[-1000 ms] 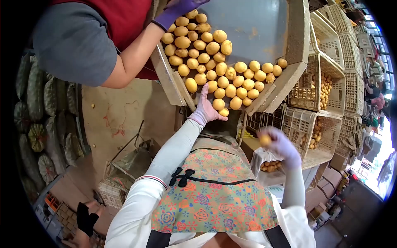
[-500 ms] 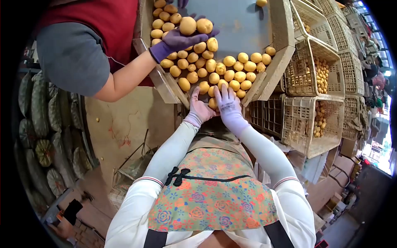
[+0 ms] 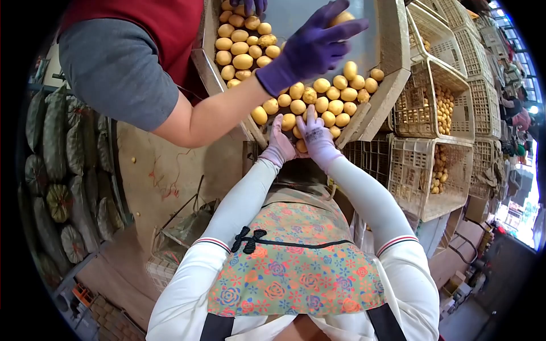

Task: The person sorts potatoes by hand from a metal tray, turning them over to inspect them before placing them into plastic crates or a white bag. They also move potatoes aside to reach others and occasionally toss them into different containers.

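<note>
Yellow-brown potatoes [image 3: 335,107] crowd the lower end of a wooden-sided sorting tray [image 3: 378,105]. At its narrow mouth, my gloved left hand [image 3: 280,145] lies along the left side, fingers stretched up and palm turned inward beside a potato [image 3: 288,121]. Across from it, my gloved right hand [image 3: 317,139] rests with fingers apart over the potatoes, touching them from above. Between my two hands sits another potato [image 3: 301,146], partly covered. Neither hand visibly grips anything.
A co-worker's purple-gloved hand [image 3: 313,51] reaches across the tray with a potato [image 3: 343,20]. Plastic crates [image 3: 426,193], some holding potatoes, stand at right. Filled sacks [image 3: 55,136] are stacked at left. A floral apron [image 3: 301,278] covers my front.
The co-worker's hand has swung right and up over the tray, with one potato now visible in it. Potatoes at the mouth have shifted slightly; my hands stay nearly in place.
</note>
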Motion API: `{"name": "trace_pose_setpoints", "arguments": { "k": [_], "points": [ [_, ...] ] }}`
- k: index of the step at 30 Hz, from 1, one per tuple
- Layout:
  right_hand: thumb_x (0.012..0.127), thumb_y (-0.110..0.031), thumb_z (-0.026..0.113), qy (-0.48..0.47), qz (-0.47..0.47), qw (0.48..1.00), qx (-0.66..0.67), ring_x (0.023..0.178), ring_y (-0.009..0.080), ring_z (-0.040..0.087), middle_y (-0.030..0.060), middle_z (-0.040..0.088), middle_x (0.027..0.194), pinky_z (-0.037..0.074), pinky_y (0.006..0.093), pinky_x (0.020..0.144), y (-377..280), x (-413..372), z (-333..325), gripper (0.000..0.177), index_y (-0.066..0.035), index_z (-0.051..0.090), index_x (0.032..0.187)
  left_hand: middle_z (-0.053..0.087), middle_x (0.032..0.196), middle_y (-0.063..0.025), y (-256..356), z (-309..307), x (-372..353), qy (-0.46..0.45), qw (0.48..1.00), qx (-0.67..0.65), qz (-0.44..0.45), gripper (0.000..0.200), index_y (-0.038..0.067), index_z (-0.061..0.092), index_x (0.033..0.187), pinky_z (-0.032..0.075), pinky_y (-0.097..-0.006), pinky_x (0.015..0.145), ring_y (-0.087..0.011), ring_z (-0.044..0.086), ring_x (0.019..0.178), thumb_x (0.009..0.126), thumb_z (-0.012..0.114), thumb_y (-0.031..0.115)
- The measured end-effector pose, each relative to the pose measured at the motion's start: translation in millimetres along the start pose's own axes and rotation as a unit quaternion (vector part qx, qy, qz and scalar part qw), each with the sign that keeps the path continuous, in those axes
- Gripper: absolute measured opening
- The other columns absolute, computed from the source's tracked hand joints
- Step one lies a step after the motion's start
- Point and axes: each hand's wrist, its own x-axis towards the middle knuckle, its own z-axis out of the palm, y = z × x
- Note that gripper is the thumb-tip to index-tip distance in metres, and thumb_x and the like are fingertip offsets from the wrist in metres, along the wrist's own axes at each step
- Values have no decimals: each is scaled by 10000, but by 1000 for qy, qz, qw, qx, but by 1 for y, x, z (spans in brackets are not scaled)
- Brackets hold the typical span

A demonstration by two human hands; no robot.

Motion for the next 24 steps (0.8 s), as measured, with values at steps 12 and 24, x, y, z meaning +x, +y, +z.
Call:
{"name": "trace_pose_setpoints", "arguments": {
  "k": [12,24],
  "points": [
    [799,-115,739,118,78,947,290,1342,462,465,259,435,1498,422,542,1093,76,-194,-18,598,-118,552,1367,413,1571,-64,-16,35,2,-106,987,113,-44,609,219,401,1497,346,-676,1070,-314,418,1420,1007,390,581],
    [844,-209,723,192,182,913,311,1298,408,530,236,537,1427,433,453,1102,109,-204,26,587,-49,565,1387,361,1586,-26,-3,-17,11,-31,999,41,6,650,283,440,1456,237,-767,1052,-368,338,1429,891,608,557]
  ]
}}
